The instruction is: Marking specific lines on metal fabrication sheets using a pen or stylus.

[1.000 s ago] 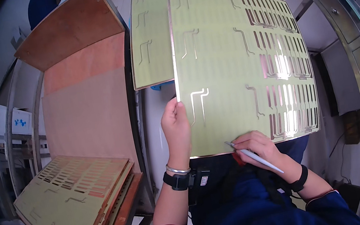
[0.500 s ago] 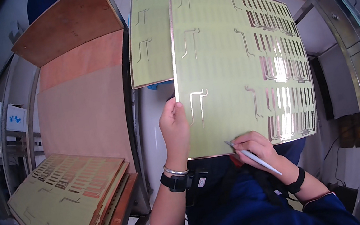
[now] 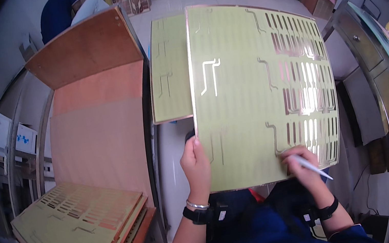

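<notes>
A large pale green circuit board panel (image 3: 236, 109) with shiny copper tracks and rows of slots lies in front of me, its near edge above my lap. My left hand (image 3: 196, 168) is closed on its left edge, thumb on top. A slim pen-shaped tool (image 3: 314, 168) with a pale tapered handle sits in my right hand (image 3: 299, 161), over the panel's near right part, beside a bent copper track. The tool's working tip is blurred and hidden by my fingers.
A second green panel (image 3: 168, 89) lies partly under the first. At my left, a stack of similar panels (image 3: 77, 236) rests below a sloped board (image 3: 99, 143). A metal-framed bench (image 3: 367, 54) stands to the right. Another person (image 3: 56, 13) is at the far left.
My right hand with the tool has moved right across the panel. My left hand stays on the left edge. The view has tilted, showing more of the far wall.
</notes>
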Demonstrator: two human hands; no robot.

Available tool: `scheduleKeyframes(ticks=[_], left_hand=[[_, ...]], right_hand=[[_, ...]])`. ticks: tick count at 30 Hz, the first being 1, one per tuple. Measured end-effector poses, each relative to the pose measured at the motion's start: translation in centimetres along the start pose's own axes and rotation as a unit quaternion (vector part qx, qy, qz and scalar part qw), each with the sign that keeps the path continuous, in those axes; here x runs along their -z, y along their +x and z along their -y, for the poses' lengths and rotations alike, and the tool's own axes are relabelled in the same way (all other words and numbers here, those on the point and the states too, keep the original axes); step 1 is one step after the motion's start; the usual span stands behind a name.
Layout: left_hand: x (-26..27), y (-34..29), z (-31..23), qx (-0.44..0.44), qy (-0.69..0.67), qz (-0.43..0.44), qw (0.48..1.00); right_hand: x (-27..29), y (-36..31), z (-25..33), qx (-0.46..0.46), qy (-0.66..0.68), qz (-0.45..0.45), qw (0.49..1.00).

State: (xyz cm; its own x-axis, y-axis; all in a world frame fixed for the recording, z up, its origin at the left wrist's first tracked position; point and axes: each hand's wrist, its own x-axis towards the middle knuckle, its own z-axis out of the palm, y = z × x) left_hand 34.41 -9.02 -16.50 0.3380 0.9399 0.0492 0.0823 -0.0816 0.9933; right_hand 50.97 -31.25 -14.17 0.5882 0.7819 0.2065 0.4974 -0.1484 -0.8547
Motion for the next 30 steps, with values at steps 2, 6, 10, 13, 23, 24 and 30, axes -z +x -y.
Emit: scheduleKeyframes(ticks=[2,6,10,13,23,24,30], left_hand=[[0.1,-0.2,-0.2,-0.011,0.004,-0.001,1.000],[0.3,-0.5,-0.2,-0.024,0.009,-0.010,1.000],[0.6,-0.9,-0.6,-0.008,0.015,0.001,1.000],[0.5,-1.4,-0.9,-0.009,-0.017,0.003,1.000],[0.5,-2.0,-4.4,0.021,-0.037,0.070,0.997],[0.2,-2.0,-4.6,0.033,-0.046,0.085,0.995],[-0.8,-1.9,-2.7,0.042,-0.007,0.109,0.993]], right_hand=[[2.2,1.0,-1.1,-0.056,0.151,-0.151,0.975],[8.9,2.6,-5.0,-0.059,-0.002,-0.340,0.939],[12.2,3.8,-8.5,-0.065,0.036,-0.391,0.918],[13.5,3.2,-11.1,-0.120,-0.006,-0.294,0.948],[12.7,0.3,-11.3,-0.161,0.061,-0.307,0.936],[12.3,0.0,-11.4,-0.117,0.020,-0.342,0.932],[4.1,2.2,-2.6,0.025,-0.236,-0.313,0.920]])
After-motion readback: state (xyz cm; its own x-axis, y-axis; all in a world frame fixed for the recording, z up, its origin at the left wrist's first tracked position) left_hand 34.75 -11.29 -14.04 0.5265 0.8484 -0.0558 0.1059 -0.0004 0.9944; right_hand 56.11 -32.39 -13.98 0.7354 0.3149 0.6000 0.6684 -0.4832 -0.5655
